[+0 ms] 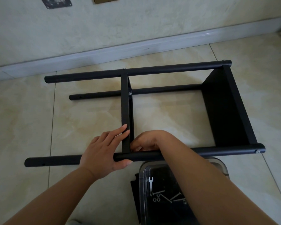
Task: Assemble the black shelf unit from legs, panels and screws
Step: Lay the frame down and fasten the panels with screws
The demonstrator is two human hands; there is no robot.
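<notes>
On the floor, the near leg (185, 153) is gripped by the left hand (102, 153), fingers flat against the middle panel (126, 114). The right hand (146, 142), curled at the joint, hides its contents. Holes should be kept aligned before tightening.

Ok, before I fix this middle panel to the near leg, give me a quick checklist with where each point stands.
1. Near leg steadied: ok, left hand holds it.
2. Middle panel meets the near leg: ok.
3. Screw in place at that joint: cannot tell, right hand hides it.
4. Far-leg screw on this panel: ok, its head shows.
5. Spare screws and wrench close by: ok, in the clear box.
</notes>
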